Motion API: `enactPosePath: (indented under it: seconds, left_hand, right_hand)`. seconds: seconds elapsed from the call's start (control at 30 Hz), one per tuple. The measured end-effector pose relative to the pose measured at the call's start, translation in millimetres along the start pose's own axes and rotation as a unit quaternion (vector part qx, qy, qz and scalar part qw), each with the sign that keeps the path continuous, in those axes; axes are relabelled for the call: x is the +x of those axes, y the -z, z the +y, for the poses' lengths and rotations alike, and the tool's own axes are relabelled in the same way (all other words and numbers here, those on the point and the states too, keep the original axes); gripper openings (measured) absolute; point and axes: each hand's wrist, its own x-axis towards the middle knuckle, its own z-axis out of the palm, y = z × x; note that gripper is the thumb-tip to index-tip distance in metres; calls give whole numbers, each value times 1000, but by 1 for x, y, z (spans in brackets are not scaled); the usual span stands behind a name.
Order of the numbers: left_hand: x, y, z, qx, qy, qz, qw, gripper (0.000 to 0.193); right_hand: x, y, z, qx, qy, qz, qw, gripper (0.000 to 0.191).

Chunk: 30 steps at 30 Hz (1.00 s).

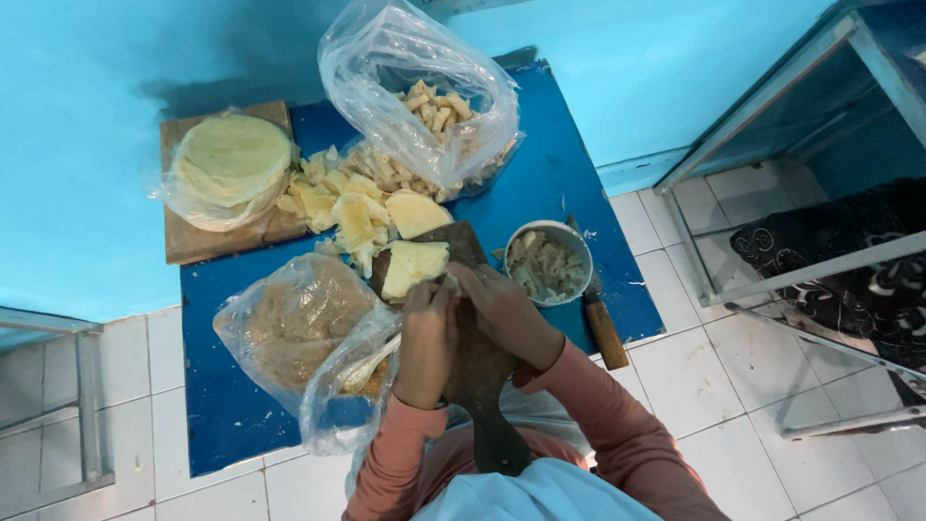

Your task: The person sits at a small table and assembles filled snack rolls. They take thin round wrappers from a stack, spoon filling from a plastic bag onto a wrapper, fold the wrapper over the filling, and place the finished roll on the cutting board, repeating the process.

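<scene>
The person is sitting over a low blue surface point(559, 174) and working on a dark paddle-shaped board point(477, 362), whose handle is pointing back toward their lap, probably so the board stays braced while both hands are busy. The left hand point(424, 342) and the right hand point(503, 311) are meeting at the far end of the board, fingers curled together around something small; what they are pinching is hidden between them, so I cannot tell what it is.

Just beyond the hands on the board, a pale folded wrapper piece point(415, 265) is lying within easy reach. More cut pieces point(352, 198) are lying in a heap past the board. Left of the board, an open bag of brown crumbly filling point(294, 323) is holding a spoon point(367, 367), its handle partly veiled by plastic. Right of the board, a white bowl point(548, 262) is holding pale shreds, and a wooden-handled knife point(600, 318) is lying beside it. Further off, a stack of round wrappers point(230, 166) is sitting bagged on a wooden board, and a large clear bag point(424, 92) is holding finished rolls, blurred by glare.
</scene>
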Motion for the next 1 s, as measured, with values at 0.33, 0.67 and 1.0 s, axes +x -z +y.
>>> enactPosePath:
  seconds: [0.33, 0.67, 1.0]
  left_hand:
    - [8, -5, -2, 67, 32, 7, 997, 13]
    - [6, -16, -19, 63, 34, 10, 997, 14]
    - [9, -10, -6, 95, 31, 24, 995, 20]
  right_hand:
    - [10, -1, -4, -55, 33, 31, 997, 62]
    - [9, -7, -2, -105, 52, 59, 991, 56]
    - [1, -15, 2, -169, 66, 59, 982, 55]
